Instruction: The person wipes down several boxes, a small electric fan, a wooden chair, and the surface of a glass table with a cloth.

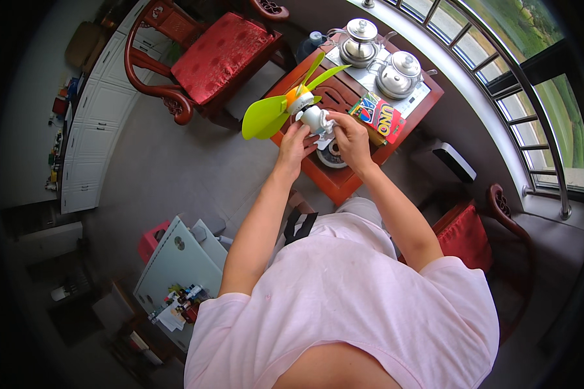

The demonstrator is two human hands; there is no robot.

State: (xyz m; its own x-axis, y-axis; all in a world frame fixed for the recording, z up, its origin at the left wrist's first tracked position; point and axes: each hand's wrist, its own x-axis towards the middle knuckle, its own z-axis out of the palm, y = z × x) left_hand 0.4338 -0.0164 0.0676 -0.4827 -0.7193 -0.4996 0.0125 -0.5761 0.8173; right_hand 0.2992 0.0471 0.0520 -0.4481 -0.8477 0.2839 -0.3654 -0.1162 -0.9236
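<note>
A small electric fan (302, 104) with green blades and a white motor housing is held over the wooden tea table (338, 187). My left hand (297, 146) grips the housing from its left side. In my right hand (351, 141) is a crumpled white tissue or cloth (327, 124), pressed against the rear of the housing. Beneath the hands lies a round dark base (332, 154), partly hidden. A red UNO card box (384, 118) stands right beside my right hand.
Two glass and metal kettles (400, 75) stand on the table's far part, near a water bottle (311, 44). A carved chair with a red cushion (221, 56) is at upper left, another (467, 238) at right. A pale glass table (165, 272) holds small items at lower left.
</note>
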